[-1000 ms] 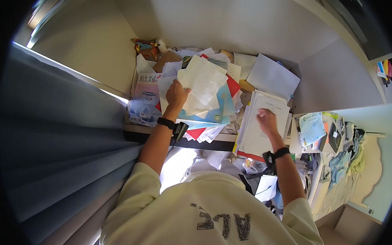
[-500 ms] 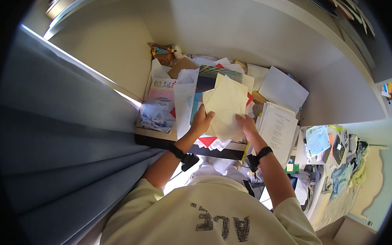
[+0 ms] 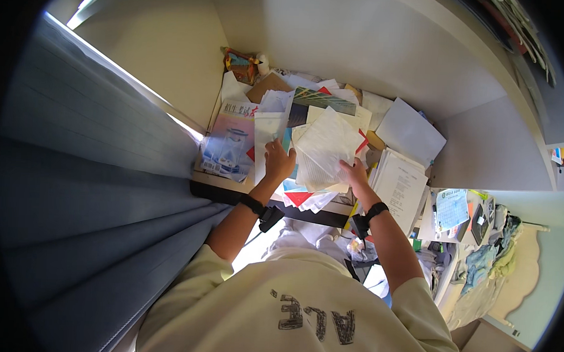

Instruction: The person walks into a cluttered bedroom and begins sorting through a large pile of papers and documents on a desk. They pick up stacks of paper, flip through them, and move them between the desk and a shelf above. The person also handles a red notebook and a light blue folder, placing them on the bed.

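Left hand [image 3: 279,160] shifted outward — beside edge of sheets [image 3: 324,145].

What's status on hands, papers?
Right hand: thumb over cream sheets, right edge. Left hand: by left edge, grip unclear. Printed stack close on the right.

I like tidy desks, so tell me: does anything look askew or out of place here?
Yes, the papers. The pale sheets at the right hand lie fanned at mismatched angles, and nearer the person, crumpled-looking white sheets poke raggedly over the desk's front edge. No spill is visible.
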{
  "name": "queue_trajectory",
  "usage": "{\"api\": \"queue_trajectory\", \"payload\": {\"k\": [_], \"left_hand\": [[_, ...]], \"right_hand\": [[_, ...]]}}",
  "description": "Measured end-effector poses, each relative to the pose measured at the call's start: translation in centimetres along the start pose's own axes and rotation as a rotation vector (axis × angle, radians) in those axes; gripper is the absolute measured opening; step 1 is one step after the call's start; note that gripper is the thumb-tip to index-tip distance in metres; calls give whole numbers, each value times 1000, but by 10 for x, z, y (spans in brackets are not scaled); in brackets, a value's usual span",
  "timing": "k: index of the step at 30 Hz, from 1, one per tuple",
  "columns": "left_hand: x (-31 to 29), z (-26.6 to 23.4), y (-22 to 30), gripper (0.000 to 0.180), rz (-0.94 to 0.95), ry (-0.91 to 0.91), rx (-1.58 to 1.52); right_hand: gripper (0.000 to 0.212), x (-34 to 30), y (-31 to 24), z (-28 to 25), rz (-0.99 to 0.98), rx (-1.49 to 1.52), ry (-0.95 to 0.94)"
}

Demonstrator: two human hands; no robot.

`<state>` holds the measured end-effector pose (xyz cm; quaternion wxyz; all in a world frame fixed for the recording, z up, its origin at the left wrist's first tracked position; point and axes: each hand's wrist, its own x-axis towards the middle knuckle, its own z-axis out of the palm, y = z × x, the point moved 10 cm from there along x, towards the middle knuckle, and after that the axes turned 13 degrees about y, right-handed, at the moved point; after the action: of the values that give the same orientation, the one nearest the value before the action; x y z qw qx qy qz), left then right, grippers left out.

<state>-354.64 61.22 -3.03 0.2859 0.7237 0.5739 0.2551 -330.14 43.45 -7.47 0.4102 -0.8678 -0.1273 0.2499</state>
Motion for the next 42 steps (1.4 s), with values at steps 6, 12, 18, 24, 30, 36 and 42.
{"api": "queue_trajectory", "payload": {"k": [6, 12, 18, 24, 30, 36, 42], "left_hand": [[-22, 1, 5, 47, 125, 26, 168], [-55, 13, -1, 42, 152, -97, -2], [-58, 11, 14, 34, 331, -213, 30], [-38, -24, 34, 58, 282, 26, 291], [-45, -6, 33, 92, 80, -103, 331], [-47, -3, 20, 98, 35, -11, 374], [-47, 0, 9, 90, -63, 13, 317]], "right_hand": [[53, -5, 0, 4, 87, 67, -81], [45, -16, 23, 2, 329, 350, -340], [48, -53, 10, -18, 368, 307, -358], [51, -60, -27, -52, 263, 614, -500], [52, -61, -39, -120, 171, 743, -405], [52, -53, -15, -187, 193, 743, -266], [49, -53, 13, -232, 215, 797, -158]]}}
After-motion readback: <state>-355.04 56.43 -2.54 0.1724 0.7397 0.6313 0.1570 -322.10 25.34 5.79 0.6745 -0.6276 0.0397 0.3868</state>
